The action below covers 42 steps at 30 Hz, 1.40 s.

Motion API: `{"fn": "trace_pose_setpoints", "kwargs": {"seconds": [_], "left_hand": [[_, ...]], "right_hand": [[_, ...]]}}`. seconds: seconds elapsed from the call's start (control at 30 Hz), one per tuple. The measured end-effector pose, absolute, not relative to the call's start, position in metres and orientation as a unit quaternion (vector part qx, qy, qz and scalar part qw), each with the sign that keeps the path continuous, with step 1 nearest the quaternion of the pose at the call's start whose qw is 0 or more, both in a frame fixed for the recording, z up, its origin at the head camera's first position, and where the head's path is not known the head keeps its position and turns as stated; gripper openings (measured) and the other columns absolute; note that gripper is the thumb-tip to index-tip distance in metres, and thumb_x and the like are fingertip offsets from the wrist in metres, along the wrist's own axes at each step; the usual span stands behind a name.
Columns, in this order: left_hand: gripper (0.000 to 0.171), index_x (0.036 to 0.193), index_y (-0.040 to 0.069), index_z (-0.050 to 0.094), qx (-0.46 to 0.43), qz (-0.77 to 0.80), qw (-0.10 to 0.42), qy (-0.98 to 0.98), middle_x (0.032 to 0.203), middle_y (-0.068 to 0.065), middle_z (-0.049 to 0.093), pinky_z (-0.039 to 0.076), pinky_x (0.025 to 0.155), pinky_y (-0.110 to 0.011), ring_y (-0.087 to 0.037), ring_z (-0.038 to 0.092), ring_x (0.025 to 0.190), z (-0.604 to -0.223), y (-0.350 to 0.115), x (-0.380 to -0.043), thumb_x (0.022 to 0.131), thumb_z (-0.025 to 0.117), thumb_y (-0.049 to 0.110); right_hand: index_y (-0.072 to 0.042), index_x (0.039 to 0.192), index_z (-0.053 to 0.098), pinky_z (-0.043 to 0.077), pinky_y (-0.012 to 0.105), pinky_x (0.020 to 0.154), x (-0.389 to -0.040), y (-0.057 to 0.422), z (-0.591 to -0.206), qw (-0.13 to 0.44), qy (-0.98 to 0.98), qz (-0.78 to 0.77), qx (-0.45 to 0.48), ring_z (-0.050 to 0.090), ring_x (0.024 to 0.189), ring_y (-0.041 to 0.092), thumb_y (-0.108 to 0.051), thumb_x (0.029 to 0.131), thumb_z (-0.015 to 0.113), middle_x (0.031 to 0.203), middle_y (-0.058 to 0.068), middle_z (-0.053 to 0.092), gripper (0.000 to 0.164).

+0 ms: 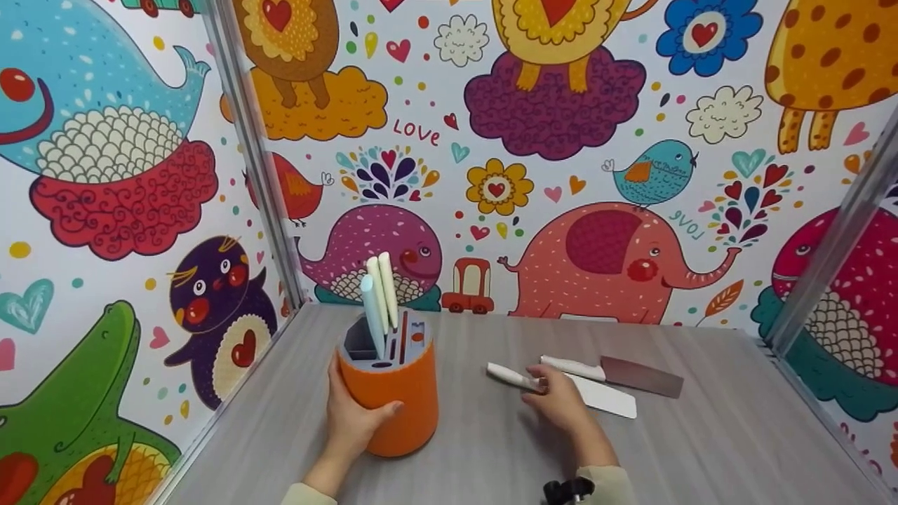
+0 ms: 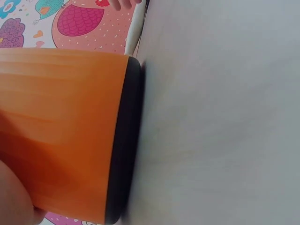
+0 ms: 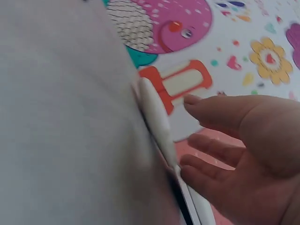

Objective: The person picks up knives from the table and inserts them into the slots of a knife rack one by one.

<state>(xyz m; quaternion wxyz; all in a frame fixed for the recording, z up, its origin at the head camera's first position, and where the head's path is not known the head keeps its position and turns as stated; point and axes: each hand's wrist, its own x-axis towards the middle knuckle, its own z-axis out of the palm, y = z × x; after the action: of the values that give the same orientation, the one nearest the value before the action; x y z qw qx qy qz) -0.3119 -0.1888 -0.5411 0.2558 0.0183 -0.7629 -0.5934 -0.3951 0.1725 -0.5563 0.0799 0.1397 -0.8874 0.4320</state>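
Observation:
My left hand [image 1: 354,417] grips the side of an orange knife block [image 1: 403,407], its thumb across the front. The block stands upright on the table, its dark base [image 2: 125,140] showing in the left wrist view. A light blue handle [image 1: 373,312] and two cream handles [image 1: 388,287] stick up from its grey slotted top. To the right, my right hand [image 1: 560,401] is over a white-bladed cleaver [image 1: 607,398], fingertips right at its white handle [image 3: 156,115]. The fingers are loosely bent, with the thumb apart from them. Just behind lies a second cleaver [image 1: 642,376] with a brownish blade and white handle.
The grey wood-grain table [image 1: 484,456] extends around the block and knives. Printed cartoon panels [image 1: 421,175] wall off the back and both sides, joined by metal posts [image 1: 259,147]. A black strap device [image 1: 568,489] sits on my right wrist.

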Motion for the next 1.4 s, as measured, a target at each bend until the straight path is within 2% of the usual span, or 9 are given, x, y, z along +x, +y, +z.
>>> {"fn": "trace_pose_setpoints", "kwargs": {"seconds": [0.2, 0.27, 0.43, 0.5, 0.73, 1.03, 1.23, 1.4], "left_hand": [[0.126, 0.155, 0.037, 0.007, 0.018, -0.596, 0.252, -0.762, 0.156, 0.0, 0.033, 0.03, 0.119, -0.054, -0.023, 0.042, 0.134, -0.543, -0.19, -0.312, 0.063, 0.093, 0.04], [0.126, 0.156, 0.034, 0.007, 0.019, -0.599, 0.248, -0.761, 0.156, -0.001, 0.032, 0.03, 0.119, -0.054, -0.024, 0.041, 0.135, -0.538, -0.188, -0.31, 0.064, 0.093, 0.037], [0.126, 0.156, 0.036, 0.007, 0.019, -0.593, 0.252, -0.765, 0.156, -0.001, 0.032, 0.03, 0.118, -0.055, -0.024, 0.041, 0.134, -0.539, -0.189, -0.311, 0.064, 0.093, 0.039], [0.127, 0.156, 0.039, 0.007, 0.015, -0.588, 0.26, -0.765, 0.156, 0.001, 0.033, 0.031, 0.118, -0.056, -0.022, 0.042, 0.133, -0.543, -0.19, -0.314, 0.063, 0.093, 0.042], [0.128, 0.155, 0.042, 0.011, -0.003, -0.597, 0.284, -0.75, 0.152, 0.006, 0.037, 0.034, 0.117, -0.053, -0.014, 0.044, 0.129, -0.545, -0.191, -0.315, 0.06, 0.096, 0.033], [0.126, 0.155, 0.039, 0.011, -0.003, -0.597, 0.273, -0.754, 0.153, 0.003, 0.037, 0.033, 0.118, -0.053, -0.018, 0.045, 0.13, -0.544, -0.19, -0.315, 0.062, 0.095, 0.034], [0.125, 0.154, 0.044, 0.011, 0.0, -0.601, 0.27, -0.752, 0.152, 0.008, 0.037, 0.036, 0.116, -0.053, -0.015, 0.045, 0.129, -0.543, -0.19, -0.315, 0.062, 0.094, 0.038], [0.125, 0.153, 0.046, 0.009, 0.006, -0.602, 0.264, -0.753, 0.153, 0.006, 0.036, 0.034, 0.117, -0.054, -0.017, 0.044, 0.131, -0.544, -0.191, -0.316, 0.061, 0.094, 0.04]], "right_hand": [[0.0, 0.125, 0.063, 0.046, 0.053, 0.103, -0.391, 0.152, -0.565, 0.116, -0.92, 0.336, 0.162, 0.059, 0.12, 0.039, -0.007, 0.074, 0.083, 0.125, 0.019, 0.065, 0.055], [0.001, 0.125, 0.063, 0.046, 0.053, 0.103, -0.392, 0.149, -0.566, 0.115, -0.926, 0.316, 0.169, 0.059, 0.12, 0.039, -0.008, 0.074, 0.083, 0.125, 0.02, 0.065, 0.056], [0.002, 0.124, 0.063, 0.047, 0.054, 0.101, -0.392, 0.145, -0.562, 0.105, -0.938, 0.279, 0.175, 0.06, 0.117, 0.041, -0.009, 0.073, 0.084, 0.123, 0.022, 0.066, 0.057], [0.002, 0.122, 0.064, 0.048, 0.053, 0.099, -0.392, 0.143, -0.56, 0.103, -0.943, 0.267, 0.168, 0.06, 0.115, 0.041, -0.008, 0.072, 0.084, 0.12, 0.021, 0.066, 0.055], [0.001, 0.105, 0.072, 0.052, 0.05, 0.091, -0.388, 0.135, -0.557, 0.138, -0.95, 0.253, 0.118, 0.064, 0.1, 0.038, 0.0, 0.07, 0.077, 0.103, 0.017, 0.071, 0.036], [-0.006, 0.096, 0.074, 0.053, 0.05, 0.082, -0.383, 0.133, -0.56, 0.14, -0.963, 0.222, 0.06, 0.065, 0.093, 0.036, -0.004, 0.07, 0.081, 0.094, 0.012, 0.073, 0.026], [-0.009, 0.087, 0.074, 0.053, 0.049, 0.077, -0.384, 0.134, -0.562, 0.145, -0.962, 0.223, 0.066, 0.065, 0.086, 0.032, -0.005, 0.071, 0.083, 0.085, 0.007, 0.073, 0.018], [-0.01, 0.082, 0.074, 0.053, 0.047, 0.075, -0.385, 0.135, -0.562, 0.153, -0.96, 0.225, 0.07, 0.064, 0.082, 0.031, -0.003, 0.073, 0.08, 0.08, 0.005, 0.072, 0.013]]}}
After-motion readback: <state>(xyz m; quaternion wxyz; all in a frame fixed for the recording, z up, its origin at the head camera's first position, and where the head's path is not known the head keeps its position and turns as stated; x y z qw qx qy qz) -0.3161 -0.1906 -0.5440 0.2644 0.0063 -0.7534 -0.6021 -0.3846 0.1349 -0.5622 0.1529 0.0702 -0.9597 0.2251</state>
